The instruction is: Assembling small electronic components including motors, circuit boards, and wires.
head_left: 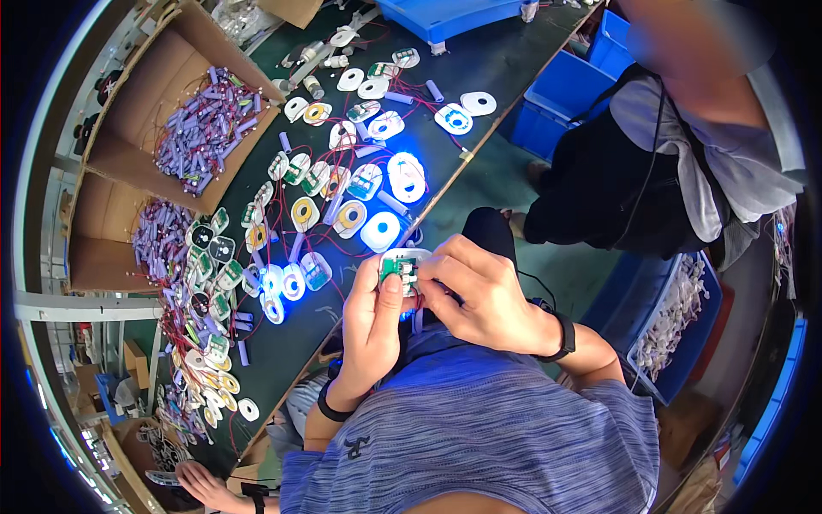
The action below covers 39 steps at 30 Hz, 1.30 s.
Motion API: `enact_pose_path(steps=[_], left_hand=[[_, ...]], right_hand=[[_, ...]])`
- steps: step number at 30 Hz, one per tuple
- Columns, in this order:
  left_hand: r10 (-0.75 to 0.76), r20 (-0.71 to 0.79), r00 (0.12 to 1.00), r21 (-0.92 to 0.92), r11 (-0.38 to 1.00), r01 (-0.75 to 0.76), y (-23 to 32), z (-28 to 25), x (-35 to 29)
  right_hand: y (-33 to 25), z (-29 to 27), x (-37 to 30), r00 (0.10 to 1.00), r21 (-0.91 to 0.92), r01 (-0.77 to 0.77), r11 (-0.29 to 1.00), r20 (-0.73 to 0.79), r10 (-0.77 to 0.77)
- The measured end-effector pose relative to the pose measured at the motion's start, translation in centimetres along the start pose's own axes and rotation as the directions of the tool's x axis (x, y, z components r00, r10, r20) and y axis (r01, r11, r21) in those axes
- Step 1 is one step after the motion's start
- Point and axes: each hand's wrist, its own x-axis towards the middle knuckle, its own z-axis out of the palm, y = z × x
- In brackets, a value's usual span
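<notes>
Close to my chest, my left hand (374,324) grips a small white housing with a green circuit board (391,263) in it, the thumb lying over the board. White connector blocks show on the board's face. My right hand (481,295) meets it from the right, thumb and fingertips pinched together at the board's edge. What those fingertips hold is hidden. Just beyond my hands, a round white unit (379,232) glows blue-white on the dark bench, and a ring-shaped unit (407,177) shines farther off.
Open cardboard boxes (128,116) hold heaps of purple wired battery cells (205,128) at left. Several white units and green boards are strewn over the bench (479,68). A person in black trousers (599,184) is at right, near blue bins (556,94). Another person's hand (201,487) shows lower left.
</notes>
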Motion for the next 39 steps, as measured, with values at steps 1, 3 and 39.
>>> enact_pose_path(steps=[1,3,39], left_hand=[[-0.004,0.005,1.0,0.002,1.0,0.004,-0.1,0.1,0.0],[0.087,-0.051,0.995,0.187,0.979,-0.077,-0.2,0.4,-0.3],[0.336,-0.033,0.941,0.073,0.94,-0.333,1.7,2.1,4.4]], right_hand=[[0.0,0.0,0.0,1.0,-0.013,-0.001,1.0,0.015,0.001],[-0.1,0.1,0.1,1.0,-0.002,-0.008,1.0,0.004,0.008],[1.4,-0.5,3.8,0.935,-0.118,0.207,0.971,-0.268,-0.231]])
